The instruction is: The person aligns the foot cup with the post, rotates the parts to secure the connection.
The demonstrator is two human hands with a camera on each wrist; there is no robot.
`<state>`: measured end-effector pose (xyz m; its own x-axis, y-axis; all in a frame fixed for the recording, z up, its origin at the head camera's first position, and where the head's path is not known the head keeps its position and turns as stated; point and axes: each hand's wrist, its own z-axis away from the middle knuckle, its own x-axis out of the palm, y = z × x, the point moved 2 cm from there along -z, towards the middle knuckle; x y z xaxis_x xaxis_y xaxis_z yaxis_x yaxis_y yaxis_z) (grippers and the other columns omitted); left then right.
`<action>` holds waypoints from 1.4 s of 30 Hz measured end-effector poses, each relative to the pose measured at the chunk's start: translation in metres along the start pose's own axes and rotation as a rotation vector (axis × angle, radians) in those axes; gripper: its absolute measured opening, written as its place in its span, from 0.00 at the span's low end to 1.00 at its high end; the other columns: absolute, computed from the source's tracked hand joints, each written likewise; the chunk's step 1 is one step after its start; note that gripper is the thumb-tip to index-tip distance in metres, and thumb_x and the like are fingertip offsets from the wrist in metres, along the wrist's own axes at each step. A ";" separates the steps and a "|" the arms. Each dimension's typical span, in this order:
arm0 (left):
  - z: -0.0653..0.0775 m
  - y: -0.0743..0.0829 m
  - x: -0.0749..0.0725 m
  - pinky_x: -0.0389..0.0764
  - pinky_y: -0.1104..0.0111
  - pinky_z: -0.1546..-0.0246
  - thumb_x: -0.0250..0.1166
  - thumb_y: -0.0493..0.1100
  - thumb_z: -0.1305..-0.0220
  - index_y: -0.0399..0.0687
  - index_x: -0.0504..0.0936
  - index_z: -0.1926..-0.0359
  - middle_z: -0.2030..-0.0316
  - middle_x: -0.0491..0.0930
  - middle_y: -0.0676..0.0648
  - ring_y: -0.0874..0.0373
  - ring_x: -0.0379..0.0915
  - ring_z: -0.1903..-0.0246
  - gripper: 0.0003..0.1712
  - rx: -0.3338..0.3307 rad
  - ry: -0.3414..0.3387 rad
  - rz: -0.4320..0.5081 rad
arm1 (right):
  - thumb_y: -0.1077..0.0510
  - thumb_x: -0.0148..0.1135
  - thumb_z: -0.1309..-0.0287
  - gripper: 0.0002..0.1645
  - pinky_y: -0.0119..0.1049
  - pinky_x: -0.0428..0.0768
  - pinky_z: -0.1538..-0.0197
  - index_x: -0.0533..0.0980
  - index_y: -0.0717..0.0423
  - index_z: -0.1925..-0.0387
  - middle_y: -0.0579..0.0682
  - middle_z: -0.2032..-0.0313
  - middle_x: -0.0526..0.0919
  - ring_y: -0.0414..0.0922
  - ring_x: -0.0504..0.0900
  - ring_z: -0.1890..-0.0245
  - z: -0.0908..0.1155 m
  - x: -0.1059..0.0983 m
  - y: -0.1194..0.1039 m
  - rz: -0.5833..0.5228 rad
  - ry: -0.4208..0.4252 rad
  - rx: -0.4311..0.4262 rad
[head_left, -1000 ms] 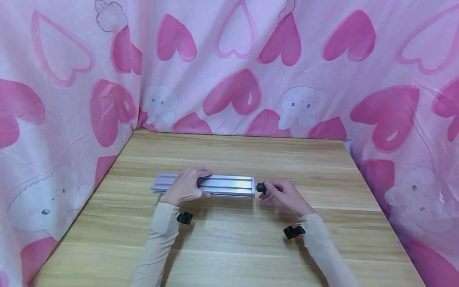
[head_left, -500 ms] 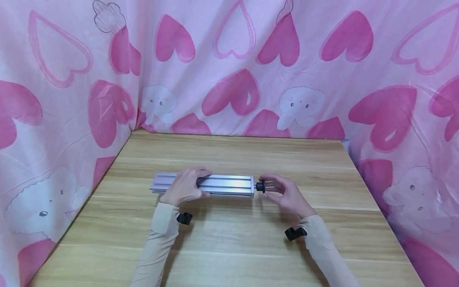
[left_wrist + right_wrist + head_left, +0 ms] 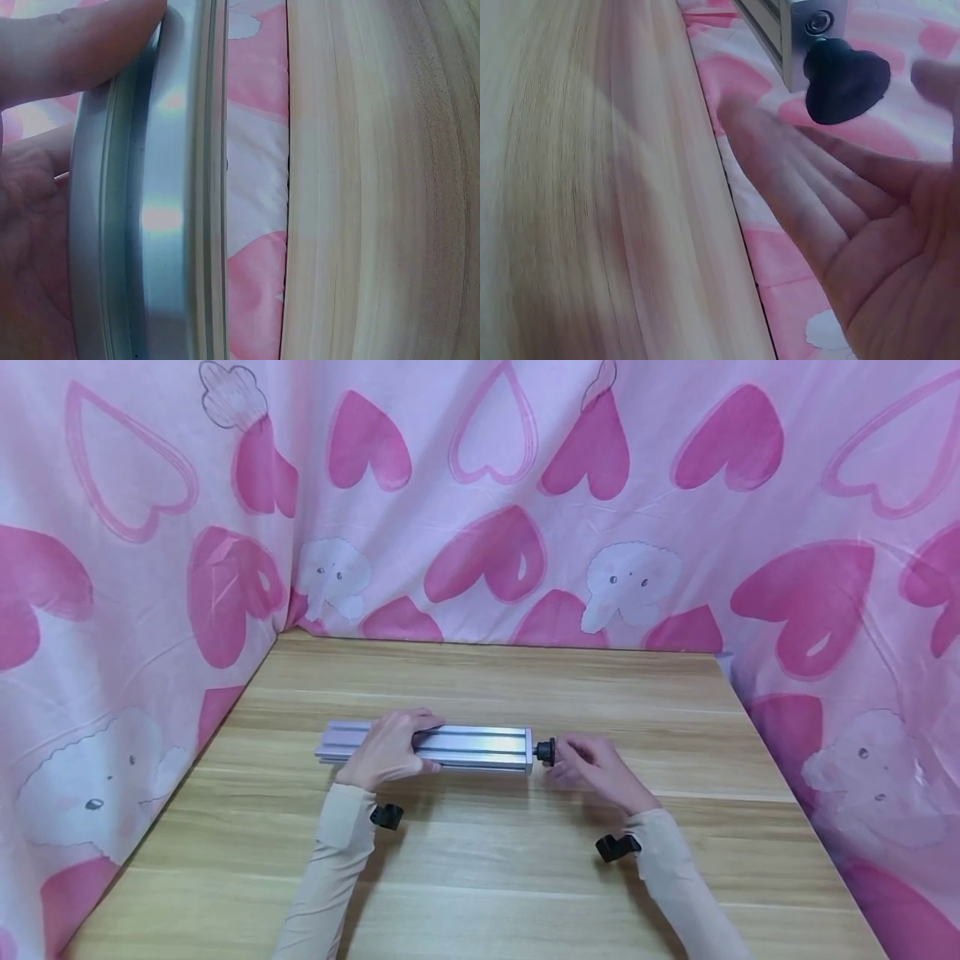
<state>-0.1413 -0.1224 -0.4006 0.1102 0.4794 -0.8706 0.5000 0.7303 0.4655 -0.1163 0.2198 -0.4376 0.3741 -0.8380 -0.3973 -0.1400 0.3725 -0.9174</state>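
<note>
A silver aluminium extrusion point(image 3: 476, 745) lies lengthwise from left to right in the head view, apparently raised over the table. My left hand point(image 3: 390, 747) grips it left of its middle; in the left wrist view the thumb point(image 3: 75, 45) presses along one grooved face. From the extrusion's right end sticks out a short metal stem with a black lobed knob point(image 3: 546, 752). Beside that knob is my right hand point(image 3: 596, 768). The right wrist view shows its fingers extended and apart from the black knob point(image 3: 847, 86), with nothing held.
The wood-grain table point(image 3: 465, 885) spreads beneath both arms. Pink heart-print fabric point(image 3: 480, 552) hangs along its back and sides. A black mount point(image 3: 386, 816) sits at the left wrist, and another black mount point(image 3: 617, 847) at the right.
My right fingers have come off the knob, spread around it, then drawn closer together at its right side. The left hand and the extrusion have hardly moved.
</note>
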 end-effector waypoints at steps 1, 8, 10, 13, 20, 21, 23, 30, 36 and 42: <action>0.000 0.000 0.000 0.79 0.50 0.43 0.79 0.49 0.56 0.44 0.84 0.42 0.46 0.85 0.45 0.48 0.81 0.45 0.37 0.003 0.000 0.000 | 0.50 0.56 0.27 0.24 0.39 0.86 0.51 0.76 0.61 0.39 0.60 0.50 0.86 0.55 0.88 0.54 0.001 -0.001 0.000 0.012 0.010 -0.003; -0.001 -0.001 -0.001 0.80 0.50 0.44 0.79 0.48 0.56 0.44 0.84 0.42 0.47 0.85 0.45 0.49 0.81 0.47 0.36 0.010 0.001 0.008 | 0.67 0.73 0.46 0.43 0.48 0.80 0.38 0.69 0.47 0.30 0.56 0.32 0.75 0.54 0.80 0.38 0.003 -0.002 -0.002 -0.041 0.051 -0.130; -0.001 -0.002 0.000 0.80 0.51 0.45 0.79 0.49 0.56 0.44 0.84 0.42 0.47 0.85 0.45 0.49 0.82 0.47 0.37 0.016 0.000 0.009 | 0.70 0.72 0.47 0.41 0.49 0.80 0.39 0.71 0.52 0.31 0.58 0.35 0.77 0.55 0.82 0.40 0.002 -0.001 -0.002 -0.047 0.049 -0.174; -0.001 -0.003 0.001 0.81 0.52 0.47 0.79 0.49 0.56 0.44 0.84 0.42 0.47 0.85 0.45 0.50 0.82 0.48 0.37 0.020 0.000 0.013 | 0.65 0.72 0.44 0.34 0.43 0.83 0.43 0.74 0.57 0.35 0.57 0.43 0.83 0.52 0.86 0.47 0.001 0.000 -0.001 -0.019 0.064 -0.162; 0.000 -0.001 0.001 0.81 0.51 0.46 0.79 0.48 0.56 0.45 0.84 0.42 0.46 0.85 0.45 0.50 0.81 0.47 0.37 0.006 0.002 0.018 | 0.45 0.55 0.27 0.24 0.42 0.87 0.58 0.81 0.63 0.51 0.56 0.64 0.90 0.57 0.89 0.64 -0.002 0.002 -0.002 -0.022 0.015 -0.018; 0.000 -0.001 0.001 0.80 0.51 0.45 0.79 0.48 0.57 0.45 0.84 0.41 0.46 0.85 0.45 0.50 0.81 0.47 0.37 0.003 0.001 0.016 | 0.45 0.53 0.25 0.25 0.43 0.88 0.59 0.82 0.64 0.52 0.57 0.64 0.90 0.58 0.89 0.65 -0.002 0.002 -0.003 -0.035 0.003 -0.009; 0.000 -0.001 0.001 0.80 0.51 0.45 0.79 0.49 0.56 0.45 0.84 0.41 0.46 0.85 0.45 0.50 0.81 0.47 0.37 0.003 -0.002 0.013 | 0.46 0.49 0.23 0.27 0.46 0.88 0.61 0.81 0.67 0.53 0.60 0.65 0.89 0.61 0.89 0.66 -0.002 0.002 -0.003 -0.063 -0.017 0.000; 0.001 -0.001 0.001 0.79 0.51 0.44 0.79 0.48 0.57 0.46 0.84 0.41 0.46 0.85 0.45 0.49 0.80 0.46 0.37 -0.004 -0.007 0.037 | 0.48 0.62 0.31 0.27 0.37 0.84 0.47 0.76 0.57 0.37 0.56 0.45 0.85 0.50 0.87 0.50 0.006 -0.002 0.000 0.083 0.070 -0.026; 0.002 -0.002 0.000 0.79 0.49 0.43 0.78 0.48 0.57 0.46 0.84 0.42 0.45 0.84 0.45 0.48 0.80 0.45 0.36 -0.012 -0.009 0.040 | 0.62 0.73 0.43 0.37 0.44 0.80 0.39 0.72 0.51 0.32 0.53 0.36 0.79 0.51 0.83 0.42 0.007 -0.001 -0.005 0.040 0.073 -0.168; 0.002 -0.001 0.001 0.78 0.49 0.42 0.79 0.48 0.57 0.46 0.85 0.42 0.45 0.85 0.45 0.48 0.80 0.44 0.36 -0.008 -0.013 0.038 | 0.52 0.67 0.35 0.25 0.35 0.85 0.51 0.78 0.57 0.40 0.52 0.53 0.89 0.47 0.89 0.57 0.005 0.000 -0.008 0.060 0.080 -0.078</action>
<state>-0.1397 -0.1239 -0.4019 0.1403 0.5010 -0.8540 0.4881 0.7154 0.4999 -0.1104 0.2186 -0.4302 0.2891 -0.8455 -0.4489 -0.2317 0.3932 -0.8898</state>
